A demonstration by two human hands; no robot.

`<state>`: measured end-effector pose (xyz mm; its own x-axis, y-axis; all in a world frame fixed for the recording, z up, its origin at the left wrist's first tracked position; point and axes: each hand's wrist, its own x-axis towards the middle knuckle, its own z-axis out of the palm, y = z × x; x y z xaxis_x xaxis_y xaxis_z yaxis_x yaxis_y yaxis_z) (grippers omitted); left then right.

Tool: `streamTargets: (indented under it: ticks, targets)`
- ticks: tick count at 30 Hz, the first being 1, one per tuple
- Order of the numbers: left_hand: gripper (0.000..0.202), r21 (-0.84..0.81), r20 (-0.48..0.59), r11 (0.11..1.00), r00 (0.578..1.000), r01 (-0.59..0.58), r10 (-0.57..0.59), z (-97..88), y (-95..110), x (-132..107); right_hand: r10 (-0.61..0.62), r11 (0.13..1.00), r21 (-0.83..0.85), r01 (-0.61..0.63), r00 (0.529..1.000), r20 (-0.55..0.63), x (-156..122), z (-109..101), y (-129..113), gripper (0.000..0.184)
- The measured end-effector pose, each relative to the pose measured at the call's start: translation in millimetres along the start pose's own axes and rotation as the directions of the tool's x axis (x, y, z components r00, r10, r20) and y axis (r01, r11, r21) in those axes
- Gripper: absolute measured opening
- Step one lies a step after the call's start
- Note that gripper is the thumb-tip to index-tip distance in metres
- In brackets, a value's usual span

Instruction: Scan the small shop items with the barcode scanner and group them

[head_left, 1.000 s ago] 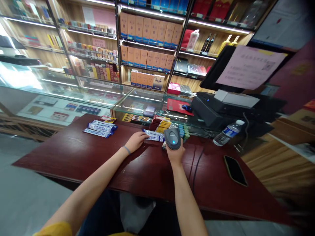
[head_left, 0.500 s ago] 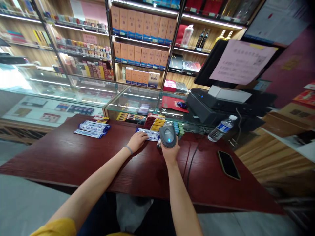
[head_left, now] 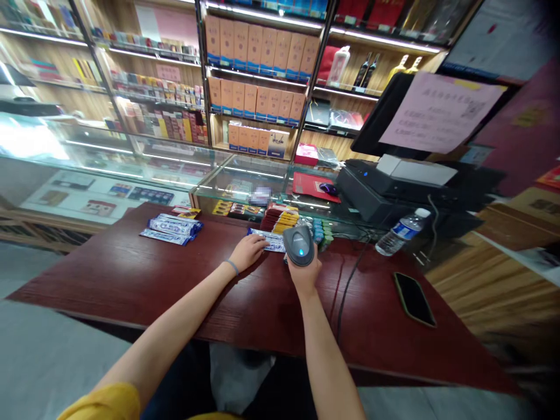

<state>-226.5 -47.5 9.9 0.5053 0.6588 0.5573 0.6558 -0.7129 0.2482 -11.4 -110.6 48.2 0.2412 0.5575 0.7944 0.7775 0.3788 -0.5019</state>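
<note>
My right hand [head_left: 305, 275] is wrapped around the handle of a dark grey barcode scanner [head_left: 299, 247], whose blue light glows on top. My left hand [head_left: 247, 251] rests at the table's far side, fingers closed on the left part of a blue-and-white wrapped packet [head_left: 275, 241]; the fingertips are partly hidden. Just beyond lies a stack of red-and-yellow packets [head_left: 280, 218]. Blue and green rolls [head_left: 322, 231] lie behind the scanner, which hides part of them. A pile of similar blue-and-white packets [head_left: 171, 227] sits farther left on the dark red table [head_left: 184, 286].
A water bottle [head_left: 401, 232] and a phone [head_left: 413, 298] are on the right. A black cable [head_left: 345, 286] crosses the tabletop. Behind stand a glass counter [head_left: 254, 168], a mouse [head_left: 328, 188] on a red mat, a monitor [head_left: 385, 114] and shelves of boxed goods.
The view has shifted slightly, so the table and shelves appear farther right. Both hands keep nearly the same hold on the packet and the scanner.
</note>
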Motion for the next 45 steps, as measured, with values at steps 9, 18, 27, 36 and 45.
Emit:
streamTargets:
  ticks: [9, 18, 27, 36, 45]
  targets:
    - [0.034, 0.069, -0.079, 0.974, 0.974, 0.218, -0.212, -83.5, -52.1, -50.1, -0.093, 0.99, 0.11, 0.084, 0.993, 0.075, -8.1, 6.8, -21.8, 0.039]
    - [0.031, 0.208, -0.191, 0.847, 0.869, 0.49, -0.456, -164.7, -120.0, -148.2, -0.346, 0.929, 0.229, 0.292, 0.904, 0.251, -23.7, 12.0, -49.0, 0.036]
    - [0.034, 0.256, -0.242, 0.763, 0.804, 0.593, -0.543, -174.8, -145.3, -183.9, -0.48, 0.875, 0.197, 0.443, 0.848, 0.225, -25.7, 13.8, -63.3, 0.031]
    - [0.028, 0.312, -0.129, 0.77, 0.828, 0.556, -0.545, -171.6, -152.1, -186.5, -0.475, 0.879, 0.185, 0.44, 0.844, 0.249, -27.5, 16.0, -63.8, 0.031]
    - [0.025, 0.255, -0.091, 0.824, 0.861, 0.507, -0.501, -175.9, -127.9, -171.5, -0.422, 0.904, 0.208, 0.374, 0.861, 0.284, -28.0, 15.1, -59.2, 0.035]
